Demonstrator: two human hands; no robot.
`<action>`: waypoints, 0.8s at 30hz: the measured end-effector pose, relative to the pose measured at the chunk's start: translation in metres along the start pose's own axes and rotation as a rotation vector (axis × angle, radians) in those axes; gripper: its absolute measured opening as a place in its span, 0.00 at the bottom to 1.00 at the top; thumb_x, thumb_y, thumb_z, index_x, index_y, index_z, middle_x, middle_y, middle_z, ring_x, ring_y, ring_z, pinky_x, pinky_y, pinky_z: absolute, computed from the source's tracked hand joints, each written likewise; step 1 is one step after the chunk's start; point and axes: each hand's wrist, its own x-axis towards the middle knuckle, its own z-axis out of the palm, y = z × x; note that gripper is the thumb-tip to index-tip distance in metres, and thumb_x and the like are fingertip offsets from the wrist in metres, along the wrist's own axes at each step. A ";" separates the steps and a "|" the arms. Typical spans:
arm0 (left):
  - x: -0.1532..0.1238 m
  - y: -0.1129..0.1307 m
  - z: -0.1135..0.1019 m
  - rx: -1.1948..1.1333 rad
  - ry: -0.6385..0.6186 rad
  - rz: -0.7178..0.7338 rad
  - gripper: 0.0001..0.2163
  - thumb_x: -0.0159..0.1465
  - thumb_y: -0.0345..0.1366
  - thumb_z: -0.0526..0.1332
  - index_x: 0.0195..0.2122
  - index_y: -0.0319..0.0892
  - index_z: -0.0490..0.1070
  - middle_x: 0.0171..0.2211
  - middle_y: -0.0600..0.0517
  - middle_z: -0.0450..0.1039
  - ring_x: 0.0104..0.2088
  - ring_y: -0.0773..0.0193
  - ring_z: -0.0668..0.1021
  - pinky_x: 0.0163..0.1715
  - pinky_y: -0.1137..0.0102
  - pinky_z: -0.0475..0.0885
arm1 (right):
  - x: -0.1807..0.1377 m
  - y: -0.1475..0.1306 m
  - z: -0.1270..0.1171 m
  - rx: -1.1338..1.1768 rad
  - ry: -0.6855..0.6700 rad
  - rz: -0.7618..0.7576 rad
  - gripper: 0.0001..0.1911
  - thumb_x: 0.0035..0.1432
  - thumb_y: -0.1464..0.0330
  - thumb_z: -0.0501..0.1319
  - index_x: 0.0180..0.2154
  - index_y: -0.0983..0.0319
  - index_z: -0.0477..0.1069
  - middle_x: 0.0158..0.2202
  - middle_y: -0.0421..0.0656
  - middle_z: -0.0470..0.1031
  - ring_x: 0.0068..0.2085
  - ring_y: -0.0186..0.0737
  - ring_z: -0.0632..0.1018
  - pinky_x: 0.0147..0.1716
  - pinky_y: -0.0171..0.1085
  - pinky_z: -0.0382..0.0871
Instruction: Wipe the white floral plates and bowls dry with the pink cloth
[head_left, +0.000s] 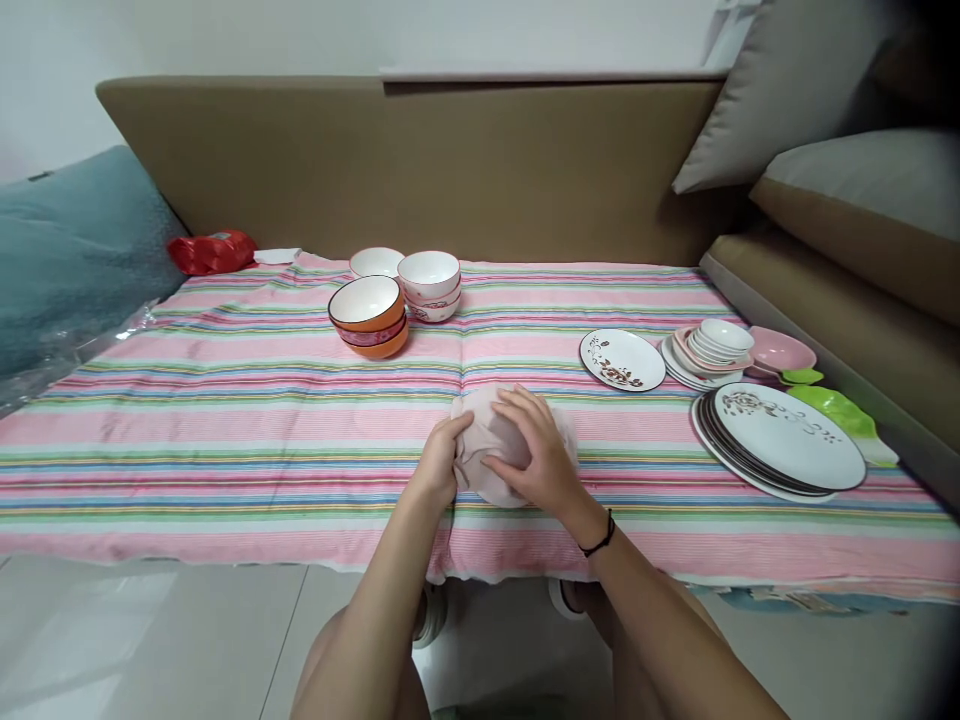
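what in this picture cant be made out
All in the head view:
Whether anything lies under the cloth: hidden by its folds, the left hand and the right hand.
Faces of the lower large plates: covered by the top plate.
Teal cushion, outer side: cut off by the left edge.

left fingers (457, 425) and right fingers (526, 410) on pale cloth (487, 478), stacked bowls (367, 300) beyond

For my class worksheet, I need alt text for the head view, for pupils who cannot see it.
A person's left hand holds the left side of a pale cloth while the right hand lies on it, above a striped cover. Stacked bowls stand farther back, left; plates and small dishes sit to the right.
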 end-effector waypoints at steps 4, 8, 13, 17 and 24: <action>0.008 0.001 -0.001 -0.117 0.151 -0.061 0.07 0.56 0.34 0.61 0.32 0.36 0.75 0.25 0.47 0.77 0.26 0.58 0.79 0.32 0.65 0.75 | -0.008 0.000 -0.009 0.020 -0.049 -0.056 0.22 0.53 0.58 0.69 0.46 0.57 0.68 0.44 0.46 0.74 0.47 0.48 0.73 0.48 0.48 0.68; 0.009 0.007 -0.003 -0.145 0.196 -0.011 0.08 0.58 0.35 0.61 0.35 0.36 0.75 0.28 0.46 0.78 0.31 0.55 0.81 0.38 0.64 0.75 | -0.013 0.000 -0.002 -0.015 -0.206 -0.118 0.05 0.63 0.65 0.60 0.41 0.59 0.72 0.37 0.44 0.75 0.39 0.43 0.74 0.39 0.42 0.68; 0.008 0.011 -0.004 -0.128 0.203 -0.008 0.08 0.59 0.36 0.60 0.35 0.37 0.76 0.29 0.46 0.78 0.33 0.55 0.80 0.39 0.64 0.75 | -0.014 -0.004 0.004 0.023 -0.267 -0.158 0.12 0.62 0.76 0.51 0.32 0.60 0.71 0.31 0.42 0.72 0.34 0.39 0.71 0.33 0.38 0.66; 0.010 0.011 -0.006 -0.134 0.167 0.059 0.08 0.60 0.35 0.59 0.32 0.38 0.75 0.30 0.47 0.79 0.33 0.58 0.80 0.39 0.68 0.73 | -0.015 -0.008 0.002 -0.002 -0.332 -0.198 0.08 0.50 0.78 0.53 0.25 0.60 0.65 0.25 0.40 0.65 0.28 0.37 0.66 0.28 0.36 0.60; 0.011 0.009 -0.009 -0.033 0.135 0.093 0.10 0.58 0.40 0.62 0.32 0.37 0.75 0.28 0.47 0.78 0.33 0.56 0.79 0.37 0.67 0.71 | -0.014 -0.007 0.004 0.012 -0.279 -0.148 0.11 0.57 0.76 0.50 0.30 0.59 0.69 0.24 0.40 0.68 0.27 0.37 0.69 0.26 0.36 0.62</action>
